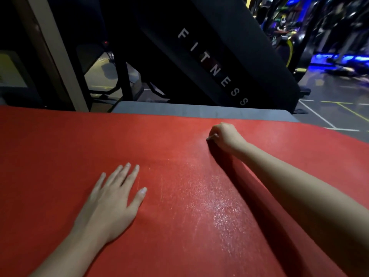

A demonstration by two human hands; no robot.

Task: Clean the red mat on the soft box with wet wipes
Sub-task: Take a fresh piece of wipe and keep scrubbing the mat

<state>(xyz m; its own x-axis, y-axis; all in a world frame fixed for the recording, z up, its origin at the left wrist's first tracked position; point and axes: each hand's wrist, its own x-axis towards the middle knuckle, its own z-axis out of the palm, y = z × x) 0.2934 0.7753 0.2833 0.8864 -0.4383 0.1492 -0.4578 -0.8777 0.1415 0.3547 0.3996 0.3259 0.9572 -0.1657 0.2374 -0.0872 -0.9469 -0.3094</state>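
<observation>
Red mat (pixel 60 146) lies flat over the grey soft box (pixel 199 111). Left hand (pixel 111 200) presses it, fingers straight and spread. Right hand (pixel 225 136) curls its fingers round a balled wet wipe (pixel 211 136) near the far edge. Mat looks thin and floppy, probably slick where wet, so pin it flat.

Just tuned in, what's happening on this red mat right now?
A person is cleaning the red mat. The right hand grips a scrunched white wipe near the mat's far edge, while the left hand rests flat on the mat, fingers spread. A wet sheen runs down the mat right of centre. The grey box shows beyond it.
</observation>
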